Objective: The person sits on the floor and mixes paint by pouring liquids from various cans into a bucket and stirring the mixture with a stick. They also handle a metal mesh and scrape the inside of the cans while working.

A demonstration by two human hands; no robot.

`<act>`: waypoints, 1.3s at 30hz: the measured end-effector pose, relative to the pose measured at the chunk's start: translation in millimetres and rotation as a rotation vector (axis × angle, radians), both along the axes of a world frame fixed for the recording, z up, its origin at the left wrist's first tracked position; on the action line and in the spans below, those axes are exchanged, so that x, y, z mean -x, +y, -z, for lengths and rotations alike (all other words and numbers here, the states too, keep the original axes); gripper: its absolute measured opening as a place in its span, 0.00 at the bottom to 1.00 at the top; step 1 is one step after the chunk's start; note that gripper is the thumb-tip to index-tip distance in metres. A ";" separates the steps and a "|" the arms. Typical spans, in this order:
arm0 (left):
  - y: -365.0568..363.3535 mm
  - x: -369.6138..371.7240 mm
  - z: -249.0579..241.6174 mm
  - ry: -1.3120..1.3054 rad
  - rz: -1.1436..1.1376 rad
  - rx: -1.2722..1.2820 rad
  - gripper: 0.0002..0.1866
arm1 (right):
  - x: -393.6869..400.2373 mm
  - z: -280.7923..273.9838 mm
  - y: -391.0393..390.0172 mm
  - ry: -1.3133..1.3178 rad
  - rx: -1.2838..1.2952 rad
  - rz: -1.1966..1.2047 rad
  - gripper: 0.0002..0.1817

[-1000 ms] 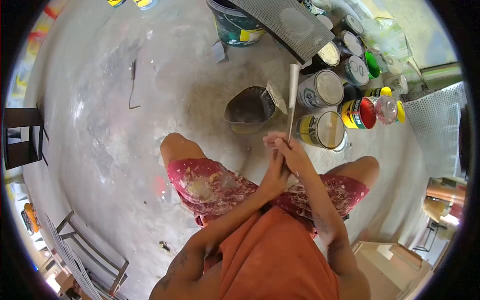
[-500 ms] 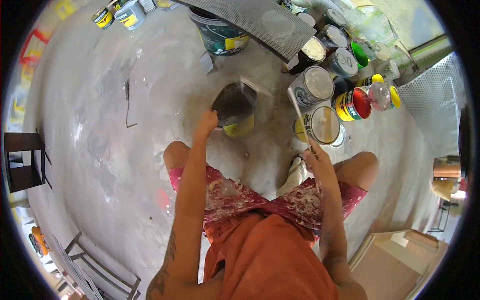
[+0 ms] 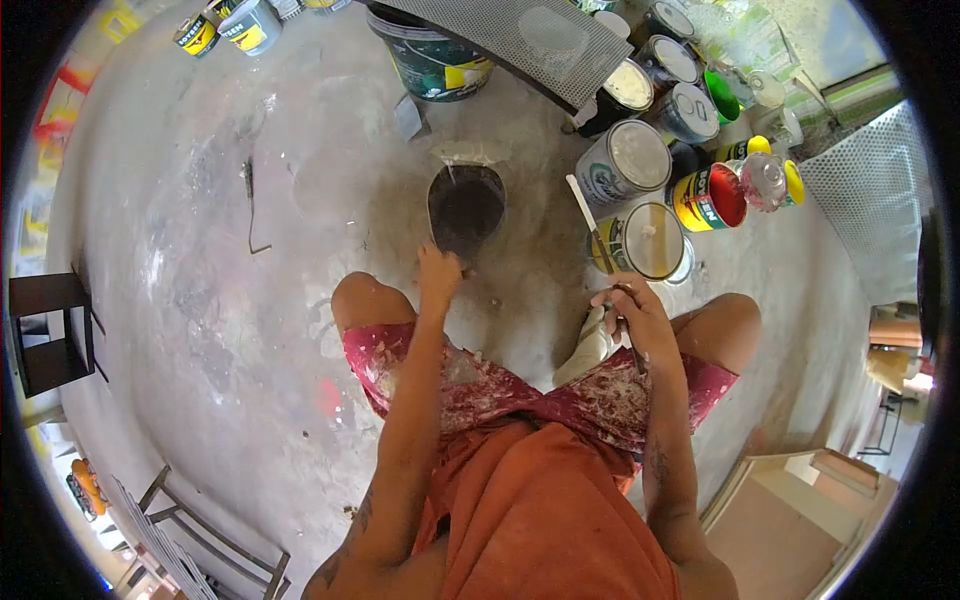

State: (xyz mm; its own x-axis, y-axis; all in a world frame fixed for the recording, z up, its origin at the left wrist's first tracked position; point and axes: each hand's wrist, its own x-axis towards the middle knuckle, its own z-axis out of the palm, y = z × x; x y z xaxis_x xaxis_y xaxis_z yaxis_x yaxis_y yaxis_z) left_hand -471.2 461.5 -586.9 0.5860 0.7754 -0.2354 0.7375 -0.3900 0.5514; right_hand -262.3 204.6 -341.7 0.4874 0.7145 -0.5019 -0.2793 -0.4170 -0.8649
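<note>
My left hand (image 3: 440, 277) is closed on the near rim of a paint can (image 3: 467, 208), whose dark inside faces up toward me. The can's label side is hidden from this angle. In my right hand (image 3: 638, 318) is a long thin stick (image 3: 587, 217), its far end coated white and pointing up and to the left. It passes over the left side of a lidded paint can (image 3: 652, 243). Behind that stands another lidded can (image 3: 622, 165) with a pale, smeared top.
Several more paint cans crowd the upper right, including an open red one (image 3: 708, 197). A perforated metal sheet (image 3: 530, 40) overhangs a dark green bucket (image 3: 430, 60). A thin bent rod (image 3: 251, 205) lies on the floor at left. A wooden panel box (image 3: 795, 510) stands at lower right.
The paint can in my left hand has turned, so its yellow label no longer shows, and that hand has come nearer to me. My right hand's fingers have shifted on the stick.
</note>
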 end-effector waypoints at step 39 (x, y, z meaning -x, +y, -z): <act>77.3 111.5 -169.7 -1.365 -0.561 1.443 0.12 | 34.7 -63.9 160.9 -0.537 -0.551 -0.022 0.15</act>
State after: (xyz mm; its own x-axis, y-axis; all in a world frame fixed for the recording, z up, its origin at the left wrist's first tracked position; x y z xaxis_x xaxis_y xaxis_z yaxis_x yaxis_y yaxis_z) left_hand -582.7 538.8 -417.2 0.6901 0.5896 -0.4196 -0.4657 0.8057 0.3661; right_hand -297.0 365.4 -277.8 0.5467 0.8049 0.2306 0.2407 0.1126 -0.9640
